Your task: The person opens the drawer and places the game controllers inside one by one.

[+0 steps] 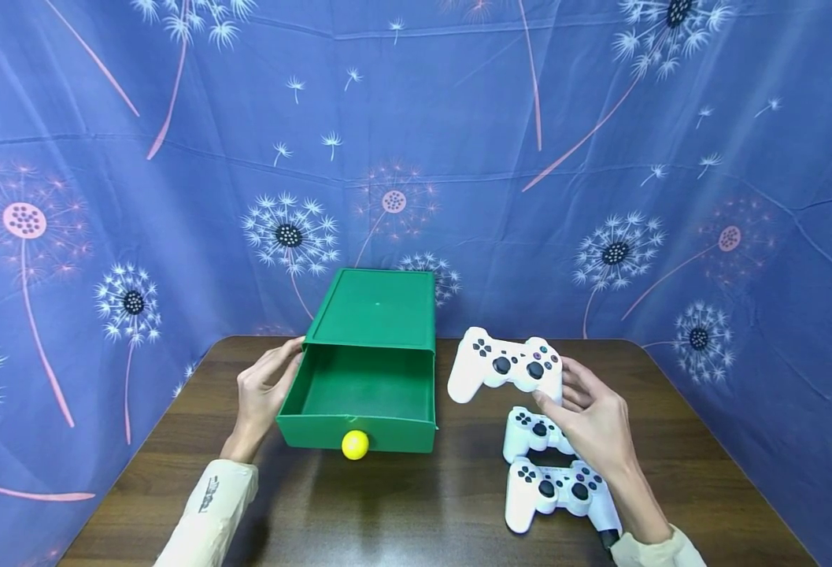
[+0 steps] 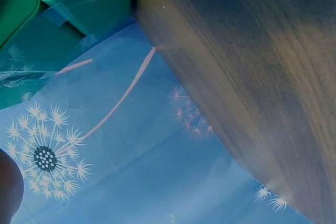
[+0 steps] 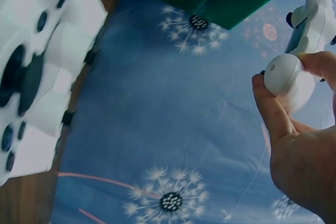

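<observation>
A green box (image 1: 387, 303) stands at the table's middle with its drawer (image 1: 394, 435) pulled out, a yellow round knob (image 1: 355, 445) on the front. No object shows inside the visible part of the drawer. My left hand (image 1: 263, 394) touches the box's left side near its upper front corner, fingers extended. A white game controller (image 1: 504, 364) is raised to the right of the box, and my right hand (image 1: 593, 413) pinches its right grip between thumb and fingers. In the right wrist view the same controller (image 3: 310, 19) points up from the fingertips.
Two more white controllers lie below the right hand: one farther back (image 1: 529, 433), partly covered by the hand, and one nearer (image 1: 560, 488). The brown wooden table (image 1: 458, 520) ends at a blue dandelion-print cloth (image 1: 501, 197) behind and at both sides.
</observation>
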Available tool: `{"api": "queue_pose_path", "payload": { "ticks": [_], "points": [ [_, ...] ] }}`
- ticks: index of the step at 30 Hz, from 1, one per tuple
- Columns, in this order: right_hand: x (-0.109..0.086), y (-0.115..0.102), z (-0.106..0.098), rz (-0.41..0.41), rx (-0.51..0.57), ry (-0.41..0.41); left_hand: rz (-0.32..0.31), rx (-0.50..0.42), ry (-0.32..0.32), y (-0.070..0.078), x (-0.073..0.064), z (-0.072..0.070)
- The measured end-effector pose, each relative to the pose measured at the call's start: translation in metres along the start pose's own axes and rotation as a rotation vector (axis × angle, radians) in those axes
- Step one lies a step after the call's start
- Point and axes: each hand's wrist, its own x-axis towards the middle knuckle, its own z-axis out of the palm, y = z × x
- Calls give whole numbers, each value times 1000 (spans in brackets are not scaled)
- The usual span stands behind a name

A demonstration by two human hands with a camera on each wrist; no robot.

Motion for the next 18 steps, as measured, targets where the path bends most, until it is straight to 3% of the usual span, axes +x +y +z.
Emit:
{"api": "queue_pose_path", "payload": {
  "ticks": [18],
  "points": [
    [0, -44, 25, -27, 117, -68, -17, -13, -3, -1, -1, 0]
  ]
}}
